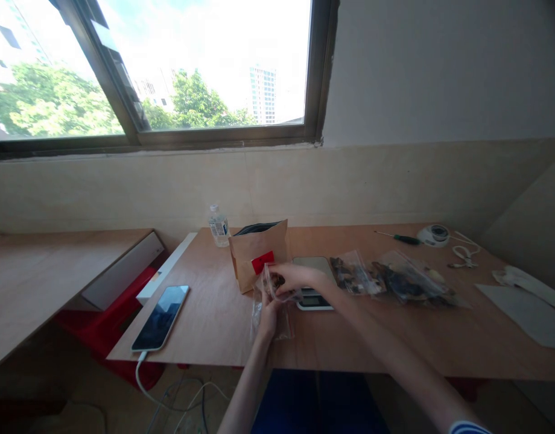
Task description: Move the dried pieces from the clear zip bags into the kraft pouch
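Note:
My left hand (pixel 269 311) is closed around a clear zip bag (pixel 284 328), holding it upright just above the table. At the bag's mouth, my right hand (pixel 300 276) has its fingers closed on some dark brown dried pieces (pixel 277 279); their exact kind is too small to make out. Right behind both hands stands an open brown paper pouch (pixel 245 265) with a red label (pixel 263 262). A flat kitchen scale (pixel 316 300) lies partly hidden under my right forearm.
Two filled clear bags, one with mixed dried pieces (pixel 350 274) and a larger one (pixel 413 280), lie to the right. Beyond are a screwdriver (pixel 406 239), a dome camera (pixel 434 235) and white paper (pixel 522 310). A bottle (pixel 219 228) and a charging phone (pixel 161 318) are left.

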A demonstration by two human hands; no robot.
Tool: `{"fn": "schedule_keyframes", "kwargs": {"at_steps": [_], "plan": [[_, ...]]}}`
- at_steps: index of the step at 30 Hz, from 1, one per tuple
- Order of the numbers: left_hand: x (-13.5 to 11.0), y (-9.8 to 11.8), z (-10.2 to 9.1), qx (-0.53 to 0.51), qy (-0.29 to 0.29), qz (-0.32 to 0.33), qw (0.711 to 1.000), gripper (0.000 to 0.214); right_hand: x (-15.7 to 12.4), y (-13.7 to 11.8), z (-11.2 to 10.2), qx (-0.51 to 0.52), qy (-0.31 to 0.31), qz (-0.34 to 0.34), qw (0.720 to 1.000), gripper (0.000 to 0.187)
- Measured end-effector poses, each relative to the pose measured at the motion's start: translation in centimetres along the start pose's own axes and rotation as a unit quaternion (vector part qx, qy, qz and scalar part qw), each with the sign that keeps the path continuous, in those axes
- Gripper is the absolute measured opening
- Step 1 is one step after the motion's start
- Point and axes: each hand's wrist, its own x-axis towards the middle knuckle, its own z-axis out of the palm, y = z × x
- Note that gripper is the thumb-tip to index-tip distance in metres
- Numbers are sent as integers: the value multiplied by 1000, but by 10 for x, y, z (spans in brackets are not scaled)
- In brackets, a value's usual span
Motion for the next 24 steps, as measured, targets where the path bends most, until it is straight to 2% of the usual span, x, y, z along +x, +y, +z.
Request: {"fn": "schedule_keyframes", "kwargs": {"at_steps": [6, 13, 19, 24], "plan": [[-1, 7, 2, -27, 28, -31, 999, 29, -4, 1, -5, -16, 8, -11, 1000, 21], [1, 8, 1, -33, 23, -33, 999, 20, -7, 3, -7, 10, -24, 28, 999, 37], [0, 9, 0, -89, 24, -25, 995, 16, -8, -12, -8, -17, 26, 33, 999, 36], [2, 8, -2, -148, 26, -19, 988, 16, -11, -11, -12, 14, 88, 24, 996, 36]]}}
